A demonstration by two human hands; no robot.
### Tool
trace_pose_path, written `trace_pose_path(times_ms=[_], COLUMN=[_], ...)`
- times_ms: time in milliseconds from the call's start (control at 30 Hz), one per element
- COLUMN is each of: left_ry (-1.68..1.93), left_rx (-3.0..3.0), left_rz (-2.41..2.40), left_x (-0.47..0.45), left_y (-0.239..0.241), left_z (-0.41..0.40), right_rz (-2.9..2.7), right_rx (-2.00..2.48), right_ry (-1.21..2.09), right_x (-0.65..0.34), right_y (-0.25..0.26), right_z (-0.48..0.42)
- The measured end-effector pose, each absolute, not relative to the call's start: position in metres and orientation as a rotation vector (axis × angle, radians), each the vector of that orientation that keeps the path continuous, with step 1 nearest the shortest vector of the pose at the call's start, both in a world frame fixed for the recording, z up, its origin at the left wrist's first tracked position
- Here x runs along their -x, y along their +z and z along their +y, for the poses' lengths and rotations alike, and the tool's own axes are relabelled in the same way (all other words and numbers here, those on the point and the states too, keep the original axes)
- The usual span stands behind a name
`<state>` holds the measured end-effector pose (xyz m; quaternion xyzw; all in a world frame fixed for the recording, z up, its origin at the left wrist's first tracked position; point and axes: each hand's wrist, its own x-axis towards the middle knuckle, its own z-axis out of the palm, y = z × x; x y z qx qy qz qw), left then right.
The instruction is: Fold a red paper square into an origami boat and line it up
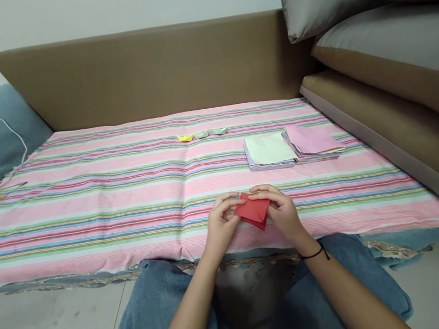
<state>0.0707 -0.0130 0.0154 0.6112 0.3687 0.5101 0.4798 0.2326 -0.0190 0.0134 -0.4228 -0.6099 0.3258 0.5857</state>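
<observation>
A small folded piece of red paper (253,211) is held between my two hands, just above the front part of the striped cloth. Its layers part slightly at the lower corner, which points toward me. My left hand (224,216) grips its left side, fingers on top and thumb at the near edge. On the right side, my right hand (282,209) pinches it with the fingers over the upper edge; the right thumb is partly hidden by the paper.
Beyond the hands lie a stack of pale green paper (269,149) and a stack of pink paper (312,139). Farther back sit a yellow folded paper boat (185,138) and two pale ones (210,133). Cushions (392,50) rise at right; a white cable (12,129) runs at left.
</observation>
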Motion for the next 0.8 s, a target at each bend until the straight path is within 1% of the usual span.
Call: trace_pose_path(times_ms=[267,400,567,633,800], left_ry=[1.185,1.159,1.046,1.025,1.118], left_rx=[-1.488,-1.486,-1.461,-1.39,-1.233], left_rz=[0.889,0.977,0.922,0.934,0.993], left_x=[-0.054,-0.052,-0.053,-0.054,-0.056], left_y=[0.027,0.023,0.019,0.021,0.02], left_z=[-0.014,-0.015,-0.016,-0.017,-0.016], right_rz=[-1.599,-1.411,-1.162,-1.135,-1.252], right_rx=[0.908,0.957,0.973,0.979,1.026], right_ry=[1.077,1.129,1.217,1.252,1.449], right_x=[-0.247,-0.245,-0.239,-0.237,-0.228], right_y=[0.024,0.015,0.012,0.014,0.015], right_z=[-0.024,-0.024,-0.023,-0.025,-0.03])
